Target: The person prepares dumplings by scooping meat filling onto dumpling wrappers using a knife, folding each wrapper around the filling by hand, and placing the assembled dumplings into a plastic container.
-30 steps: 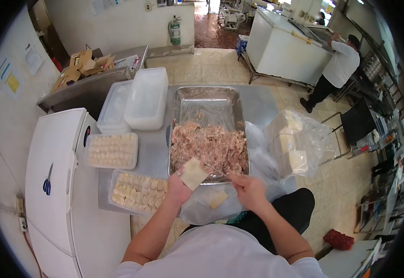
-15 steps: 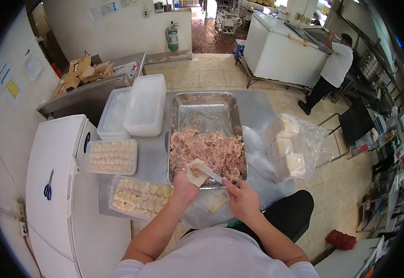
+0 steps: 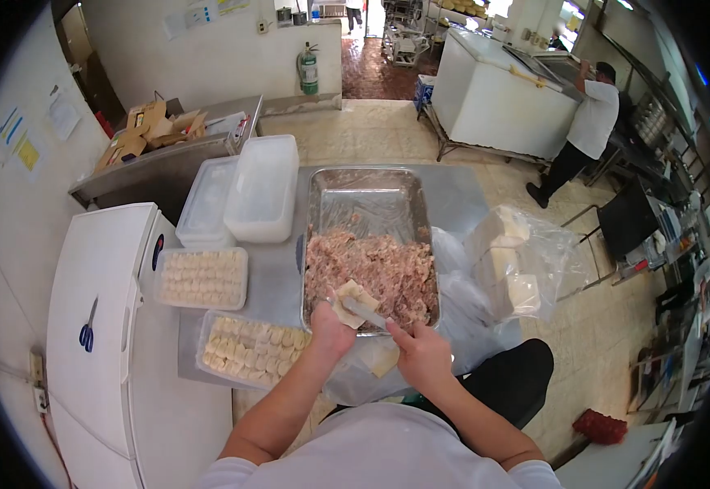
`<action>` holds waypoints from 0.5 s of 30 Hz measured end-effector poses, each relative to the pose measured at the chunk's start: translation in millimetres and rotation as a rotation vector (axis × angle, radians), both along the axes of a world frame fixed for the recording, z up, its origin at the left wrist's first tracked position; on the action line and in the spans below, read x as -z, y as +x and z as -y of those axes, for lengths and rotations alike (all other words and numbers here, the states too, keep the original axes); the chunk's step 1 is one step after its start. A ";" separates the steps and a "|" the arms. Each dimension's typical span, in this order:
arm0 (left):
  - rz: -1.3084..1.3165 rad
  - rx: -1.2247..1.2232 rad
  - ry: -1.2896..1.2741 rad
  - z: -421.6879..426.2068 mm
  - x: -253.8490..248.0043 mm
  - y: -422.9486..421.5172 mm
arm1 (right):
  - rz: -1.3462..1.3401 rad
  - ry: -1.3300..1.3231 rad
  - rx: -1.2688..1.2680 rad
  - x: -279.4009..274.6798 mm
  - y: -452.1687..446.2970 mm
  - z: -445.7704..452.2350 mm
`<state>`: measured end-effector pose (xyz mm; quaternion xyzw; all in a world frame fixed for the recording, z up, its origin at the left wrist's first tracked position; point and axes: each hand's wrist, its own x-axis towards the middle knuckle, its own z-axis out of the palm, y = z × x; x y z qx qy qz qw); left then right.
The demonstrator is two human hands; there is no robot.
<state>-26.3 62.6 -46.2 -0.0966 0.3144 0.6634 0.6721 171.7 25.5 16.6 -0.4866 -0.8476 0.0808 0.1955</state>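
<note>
A thin dough wrapper lies in my left hand, whose fingers are bent around its edge. My right hand grips a flat metal spatula, and its blade rests on the wrapper. Both hands are at the near edge of a metal tray half filled with ground meat. Another wrapper lies on plastic between my forearms. To the left, two plastic containers hold rows of dumplings, one nearer and one farther.
Stacked wrappers sit in clear plastic right of the tray. Two lidded containers stand at back left. Scissors lie on a white refrigerator. A person stands at a chest freezer.
The spatula has come from the meat tray onto the wrapper in my left hand. The wrapper is now bent rather than flat. The view has shifted slightly.
</note>
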 end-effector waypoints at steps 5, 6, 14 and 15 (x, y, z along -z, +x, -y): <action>0.013 0.074 0.013 2.7 7.0 -1.0 | 0.022 -0.100 -0.021 12.1 3.3 2.8; 0.009 0.130 0.045 3.3 11.2 -3.1 | 0.042 -0.158 -0.020 11.7 4.5 3.3; -0.956 0.721 0.189 27.1 -28.4 -45.1 | -0.617 -0.844 0.071 43.6 18.1 6.3; -1.156 0.793 0.235 31.5 -30.0 -44.6 | -0.565 -0.729 0.024 41.9 16.6 9.0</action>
